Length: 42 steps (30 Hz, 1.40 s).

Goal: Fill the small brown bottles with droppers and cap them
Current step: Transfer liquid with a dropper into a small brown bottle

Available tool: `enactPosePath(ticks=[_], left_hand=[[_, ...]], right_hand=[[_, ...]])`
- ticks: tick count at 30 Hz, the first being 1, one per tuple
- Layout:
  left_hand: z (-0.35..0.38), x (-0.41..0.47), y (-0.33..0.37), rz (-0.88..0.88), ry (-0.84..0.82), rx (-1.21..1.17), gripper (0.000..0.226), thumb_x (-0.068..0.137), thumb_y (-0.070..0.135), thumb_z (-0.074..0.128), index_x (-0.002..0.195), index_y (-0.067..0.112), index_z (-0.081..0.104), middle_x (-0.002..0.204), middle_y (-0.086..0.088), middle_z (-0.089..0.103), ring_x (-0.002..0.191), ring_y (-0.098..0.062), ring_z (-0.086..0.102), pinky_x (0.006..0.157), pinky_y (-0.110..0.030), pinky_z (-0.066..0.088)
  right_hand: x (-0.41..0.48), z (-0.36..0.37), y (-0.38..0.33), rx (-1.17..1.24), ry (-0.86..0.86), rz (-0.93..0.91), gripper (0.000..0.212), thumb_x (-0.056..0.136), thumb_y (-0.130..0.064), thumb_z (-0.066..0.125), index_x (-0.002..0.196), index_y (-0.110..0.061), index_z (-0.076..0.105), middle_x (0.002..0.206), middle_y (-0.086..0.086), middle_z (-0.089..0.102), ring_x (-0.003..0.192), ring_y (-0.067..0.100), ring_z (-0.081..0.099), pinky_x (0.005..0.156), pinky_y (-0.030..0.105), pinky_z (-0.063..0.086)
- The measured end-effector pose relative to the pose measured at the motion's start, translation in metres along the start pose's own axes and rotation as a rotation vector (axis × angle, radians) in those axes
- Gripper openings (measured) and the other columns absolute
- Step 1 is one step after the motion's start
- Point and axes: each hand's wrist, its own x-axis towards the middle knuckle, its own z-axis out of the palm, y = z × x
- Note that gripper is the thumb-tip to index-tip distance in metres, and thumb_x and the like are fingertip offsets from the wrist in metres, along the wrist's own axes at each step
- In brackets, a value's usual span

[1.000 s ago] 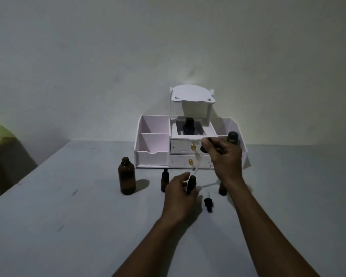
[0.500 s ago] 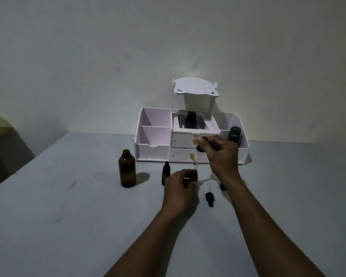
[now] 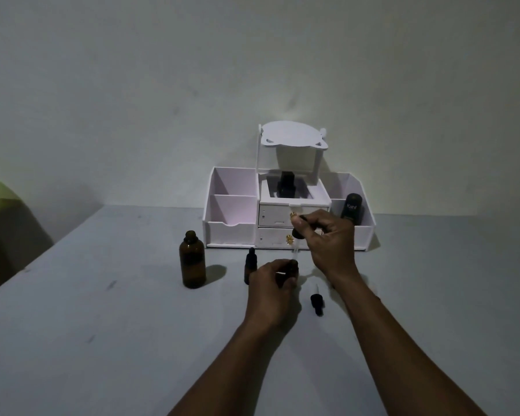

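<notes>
Lowered since the last frame, right hand (image 3: 327,238) pinches dropper (image 3: 296,244) over bottle (image 3: 291,267) gripped by left hand (image 3: 272,283); a shaky tip could spill.

A pale grey table (image 3: 102,340) carries everything. At its far edge stands a white organizer (image 3: 231,232) with drawers; nearer, a large brown bottle (image 3: 192,261) stands upright at left, a small capped dropper bottle (image 3: 250,265) just right of it, and a loose dropper (image 3: 316,301) lies on the surface further right.
</notes>
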Motion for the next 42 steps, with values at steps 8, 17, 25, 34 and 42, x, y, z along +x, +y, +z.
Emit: enactPosePath(ticks=[8,17,25,34,42], left_hand=[[-0.005,-0.003,0.003,0.022,-0.029,0.011,0.042,0.098,0.008,0.061,0.139,0.019,0.057,0.135,0.001,0.062,0.104,-0.005,0.059,0.071,-0.005,0.044],[-0.036,-0.021,0.010,0.079,-0.029,0.079,0.049,0.091,0.021,0.073,0.137,0.024,0.057,0.139,0.006,0.057,0.118,-0.007,0.057,0.083,-0.011,0.050],[-0.145,-0.018,0.007,0.465,0.418,0.090,0.029,0.083,0.012,0.080,0.108,0.023,0.072,0.095,0.015,0.070,0.082,-0.001,0.067,0.066,-0.013,0.056],[-0.179,0.008,-0.033,0.094,0.259,-0.107,0.060,0.079,0.011,0.082,0.131,0.033,0.061,0.120,0.011,0.062,0.103,-0.005,0.060,0.069,-0.011,0.044],[-0.175,0.003,-0.029,0.040,0.176,-0.240,0.041,0.087,0.015,0.076,0.116,0.042,0.062,0.109,0.012,0.063,0.099,-0.009,0.061,0.066,-0.013,0.047]], right_hand=[[0.004,-0.004,-0.010,0.025,0.021,-0.002,0.011,0.085,-0.022,0.076,0.094,-0.014,0.077,0.084,-0.004,0.075,0.078,0.006,0.072,0.073,0.017,0.057],[0.021,0.006,-0.061,0.088,0.178,-0.114,0.011,0.084,-0.020,0.076,0.093,-0.026,0.072,0.081,-0.021,0.069,0.074,-0.003,0.068,0.069,0.010,0.052],[0.026,0.066,-0.102,0.341,0.135,-0.038,0.022,0.081,-0.023,0.079,0.096,-0.007,0.077,0.085,0.004,0.077,0.079,0.016,0.075,0.077,0.033,0.061],[0.012,0.108,-0.106,0.415,0.066,0.031,0.016,0.081,-0.017,0.078,0.097,-0.016,0.076,0.084,-0.003,0.076,0.077,0.011,0.075,0.072,0.022,0.059],[0.010,0.118,-0.099,0.313,0.028,0.028,0.022,0.082,-0.023,0.077,0.101,-0.011,0.076,0.087,-0.003,0.076,0.077,0.005,0.074,0.073,0.020,0.059]])
